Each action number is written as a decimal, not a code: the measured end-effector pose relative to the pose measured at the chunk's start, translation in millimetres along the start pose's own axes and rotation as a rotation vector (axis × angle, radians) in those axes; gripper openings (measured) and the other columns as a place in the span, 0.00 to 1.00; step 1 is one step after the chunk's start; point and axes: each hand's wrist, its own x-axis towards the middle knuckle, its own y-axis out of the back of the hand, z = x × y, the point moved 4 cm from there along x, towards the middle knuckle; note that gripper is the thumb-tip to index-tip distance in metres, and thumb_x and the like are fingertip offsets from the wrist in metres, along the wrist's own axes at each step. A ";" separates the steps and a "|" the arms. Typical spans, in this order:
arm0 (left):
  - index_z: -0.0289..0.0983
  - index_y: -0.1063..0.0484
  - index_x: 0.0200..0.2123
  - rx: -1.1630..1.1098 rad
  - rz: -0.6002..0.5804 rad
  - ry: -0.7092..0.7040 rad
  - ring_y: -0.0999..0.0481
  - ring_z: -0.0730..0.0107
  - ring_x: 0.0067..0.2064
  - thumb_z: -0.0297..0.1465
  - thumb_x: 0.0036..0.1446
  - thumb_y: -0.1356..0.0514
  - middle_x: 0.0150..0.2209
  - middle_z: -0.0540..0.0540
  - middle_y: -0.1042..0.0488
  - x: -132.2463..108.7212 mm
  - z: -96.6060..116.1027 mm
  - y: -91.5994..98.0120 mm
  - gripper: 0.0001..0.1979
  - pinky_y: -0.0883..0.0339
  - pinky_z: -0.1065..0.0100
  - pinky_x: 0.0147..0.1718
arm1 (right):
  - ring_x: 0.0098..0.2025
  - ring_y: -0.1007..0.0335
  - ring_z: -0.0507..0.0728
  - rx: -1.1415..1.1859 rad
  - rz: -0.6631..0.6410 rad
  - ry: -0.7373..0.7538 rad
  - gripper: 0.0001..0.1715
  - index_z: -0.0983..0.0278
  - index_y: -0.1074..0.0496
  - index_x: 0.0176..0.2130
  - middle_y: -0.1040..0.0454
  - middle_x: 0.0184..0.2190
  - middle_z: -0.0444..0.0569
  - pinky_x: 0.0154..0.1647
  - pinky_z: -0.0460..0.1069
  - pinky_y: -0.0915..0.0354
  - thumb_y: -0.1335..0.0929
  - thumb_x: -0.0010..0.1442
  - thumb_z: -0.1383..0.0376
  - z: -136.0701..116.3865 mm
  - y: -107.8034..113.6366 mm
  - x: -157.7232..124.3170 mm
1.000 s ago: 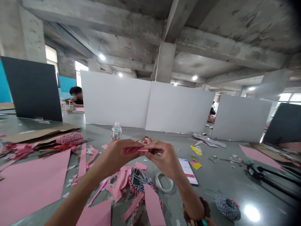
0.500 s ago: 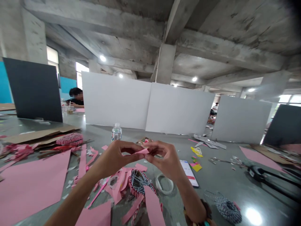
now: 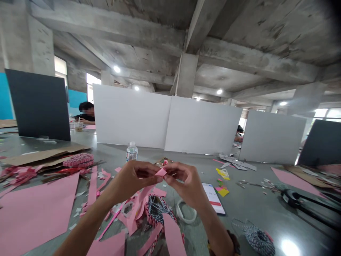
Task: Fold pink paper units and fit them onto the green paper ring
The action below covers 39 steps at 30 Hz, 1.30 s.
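Note:
Between my two hands, raised over the table, is a small folded pink paper strip (image 3: 161,172). My left hand (image 3: 138,174) pinches it from the left with thumb and fingers. From the other side my right hand (image 3: 182,177) grips it with closed fingertips. Some of the fingers hide parts of the strip. Below lies a woven pink piece with black-and-white twisted string (image 3: 156,209), and a pink paper strip (image 3: 174,234) lies across its front. A roll of white tape (image 3: 186,211) rests under my right hand.
A plastic bottle (image 3: 132,152) stands behind my left hand. A phone (image 3: 213,199) lies right of my right forearm. Farther right are scissors (image 3: 250,184), a string coil (image 3: 258,240) and a black-handled tool (image 3: 293,199). Pink sheets (image 3: 37,209) cover the left. White panels (image 3: 133,115) stand behind; a person (image 3: 86,112) sits beyond.
The pink strip in my fingers has turned and now shows a shorter, folded face with a tail hanging below. My hands stay in nearly the same place.

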 end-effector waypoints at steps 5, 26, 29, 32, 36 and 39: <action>0.38 0.20 0.40 -0.058 0.020 0.009 0.26 0.72 0.29 0.35 0.52 0.32 0.30 0.48 0.20 0.1 -1.9 0.4 0.12 0.35 0.74 0.26 | 0.38 0.23 0.57 0.031 0.015 -0.060 0.11 0.65 0.19 0.40 0.20 0.37 0.52 0.40 0.49 0.28 0.28 0.57 0.63 -1.2 3.7 -0.9; 0.38 0.19 0.41 0.036 0.091 -0.010 0.26 0.71 0.31 0.37 0.55 0.34 0.31 0.48 0.20 1.3 -5.2 3.5 0.12 0.35 0.74 0.27 | 0.36 0.23 0.57 -0.071 0.095 0.040 0.10 0.64 0.19 0.38 0.19 0.34 0.50 0.38 0.48 0.27 0.29 0.59 0.62 -2.9 0.7 -2.4; 0.38 0.19 0.41 0.049 0.090 -0.015 0.25 0.70 0.31 0.38 0.55 0.35 0.31 0.47 0.20 1.8 -6.1 3.6 0.13 0.34 0.73 0.27 | 0.36 0.22 0.57 -0.062 0.097 0.036 0.09 0.64 0.19 0.38 0.19 0.34 0.49 0.38 0.48 0.27 0.28 0.59 0.63 -1.5 -0.4 -2.5; 0.39 0.19 0.41 0.029 0.084 -0.017 0.23 0.69 0.34 0.38 0.55 0.34 0.33 0.46 0.19 1.7 -5.7 2.8 0.13 0.31 0.72 0.30 | 0.36 0.22 0.57 -0.057 0.099 0.040 0.09 0.64 0.19 0.38 0.19 0.34 0.49 0.38 0.48 0.27 0.28 0.59 0.62 -0.4 -0.7 -2.3; 0.39 0.19 0.41 -0.004 0.078 -0.008 0.23 0.69 0.35 0.38 0.55 0.33 0.33 0.47 0.19 0.8 -4.2 1.7 0.12 0.31 0.73 0.32 | 0.36 0.22 0.56 -0.053 0.097 0.047 0.10 0.63 0.19 0.40 0.19 0.34 0.49 0.38 0.48 0.27 0.28 0.59 0.62 -0.2 -0.8 -1.4; 0.38 0.19 0.41 0.002 0.065 -0.008 0.24 0.70 0.33 0.38 0.55 0.33 0.32 0.47 0.19 -0.3 -2.1 1.2 0.12 0.32 0.73 0.29 | 0.35 0.23 0.56 -0.064 0.099 0.066 0.10 0.63 0.18 0.38 0.19 0.32 0.48 0.36 0.47 0.28 0.29 0.60 0.61 -1.4 -1.1 -1.2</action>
